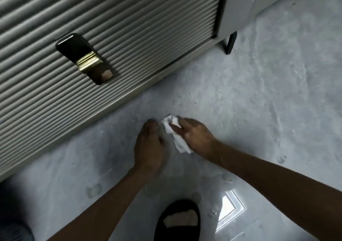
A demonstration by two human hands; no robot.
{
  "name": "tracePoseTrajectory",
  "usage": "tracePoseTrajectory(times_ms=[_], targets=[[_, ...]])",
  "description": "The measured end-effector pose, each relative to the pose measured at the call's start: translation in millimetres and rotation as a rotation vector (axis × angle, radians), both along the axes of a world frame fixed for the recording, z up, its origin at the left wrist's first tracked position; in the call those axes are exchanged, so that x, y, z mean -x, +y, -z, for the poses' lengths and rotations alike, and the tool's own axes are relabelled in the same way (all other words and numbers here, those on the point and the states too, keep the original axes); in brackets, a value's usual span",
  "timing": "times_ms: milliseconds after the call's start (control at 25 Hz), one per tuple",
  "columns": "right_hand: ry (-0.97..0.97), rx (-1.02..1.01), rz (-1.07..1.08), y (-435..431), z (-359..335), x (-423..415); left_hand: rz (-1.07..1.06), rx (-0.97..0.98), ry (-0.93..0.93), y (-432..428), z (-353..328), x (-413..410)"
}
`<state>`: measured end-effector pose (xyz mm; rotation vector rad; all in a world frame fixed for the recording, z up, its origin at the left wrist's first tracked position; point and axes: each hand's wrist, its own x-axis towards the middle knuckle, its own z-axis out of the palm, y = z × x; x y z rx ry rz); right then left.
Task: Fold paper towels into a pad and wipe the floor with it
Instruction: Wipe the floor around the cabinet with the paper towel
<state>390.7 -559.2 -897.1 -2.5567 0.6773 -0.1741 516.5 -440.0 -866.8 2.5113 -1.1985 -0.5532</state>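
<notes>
Floor (pixel 259 92): grey, mottled, glossy. Dull smudges and print-like marks are seen across it. A bright window reflection (pixel 230 211) is caught at lower right. Dark specks (pixel 174 102) are scattered just beyond the hands, near the cabinet base.

Cabinet (pixel 111 28) is set along the upper left: pale ribbed shutter front, reaching almost to the floor, with 1 black-and-brass handle (pixel 83 57) fixed on it. A 2nd unit (pixel 238 9), flat grey front, is placed to its right and raised on a black leg (pixel 230 43).

Towel (pixel 174 133): white, crumpled into a wad, pressed onto the floor mid-frame. It is gripped by the right hand (pixel 196 133); fingers are laid over it, 1 end pokes out past the fingertips, the other out under the palm.

Left hand (pixel 148 144) is held just beside the towel, apart from it, fingers loosely curled downward, nothing held. Contact with the floor cannot be told.

1 black slipper (pixel 177 220) is seen at the bottom edge, toes shown.
</notes>
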Motion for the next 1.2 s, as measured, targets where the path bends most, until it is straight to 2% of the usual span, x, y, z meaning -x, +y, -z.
tracePoseTrajectory(times_ms=[40,80,120,200,240,280,320,400,520,600,760,920,960,1040,1120,1200], targets=[[-0.011,0.085,-0.106,-4,2,16,0.011,0.033,0.009,-5,0,7],[-0.008,0.043,-0.123,-18,-1,37,0.043,0.054,0.023,-11,-1,16],[-0.013,0.011,-0.025,-37,-7,62,0.095,0.061,0.034,-17,-1,26],[0.061,0.151,0.252,-77,-13,125,0.219,0.041,0.028,-28,-1,45],[0.158,0.206,0.387,-88,-13,166,0.278,0.020,0.015,-33,-1,55],[0.250,0.172,0.528,-90,-18,208,0.329,-0.003,0.002,-38,-1,65],[0.275,0.107,0.668,-81,-21,244,0.363,-0.036,-0.008,-41,0,74],[0.313,0.139,0.797,-48,-18,298,0.397,-0.146,0.001,-46,3,88],[0.272,0.041,1.058,16,-18,301,0.449,-0.329,-0.009,-53,9,98],[0.229,0.025,1.055,37,-13,265,0.488,-0.417,-0.050,-54,11,101],[0.189,-0.044,0.861,44,-9,177,0.523,-0.492,-0.108,-54,7,104],[0.276,-0.062,0.734,35,-6,174,0.540,-0.526,-0.066,-53,-1,103],[0.310,-0.042,0.718,37,-5,179,0.558,-0.513,-0.083,-52,-1,102],[0.204,-0.082,0.788,35,-9,170,0.591,-0.484,-0.096,-48,-1,96],[0.213,0.002,0.802,26,-7,142,0.593,-0.403,0.025,-44,1,87],[0.211,0.053,0.758,2,-2,96,0.490,-0.264,0.092,-34,0,65]])
